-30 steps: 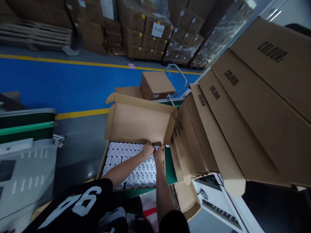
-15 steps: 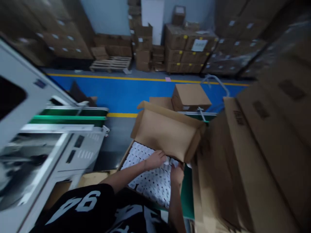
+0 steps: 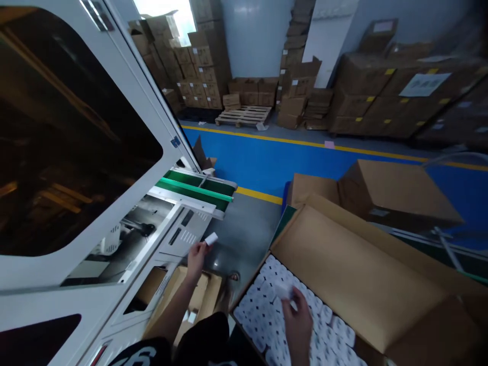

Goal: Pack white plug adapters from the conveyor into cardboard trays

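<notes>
In my left hand (image 3: 197,257) is a small white box (image 3: 211,239), pinched by the fingers above a gap between the machine and the carton. My right hand (image 3: 298,317) grips another small white piece (image 3: 284,290), somewhat blurred, over the packed rows. Those rows of small white boxes (image 3: 259,300) with dark marks fill the open cardboard carton (image 3: 351,264), whose lid is folded back. Below my left forearm stands a second open carton (image 3: 213,292) with a few white pieces (image 3: 189,317) inside.
A white machine (image 3: 183,137) with a dark window occupies the left. Its short green conveyor (image 3: 202,190) ends near the middle. A closed box (image 3: 404,193) stands behind the carton. Stacked boxes (image 3: 208,66) and a pallet (image 3: 244,116) line the wall beyond the blue floor (image 3: 263,160).
My view has swung left. My left hand has left the carton and now holds a small white box out to the left. My right hand has lifted a white piece over the rows.
</notes>
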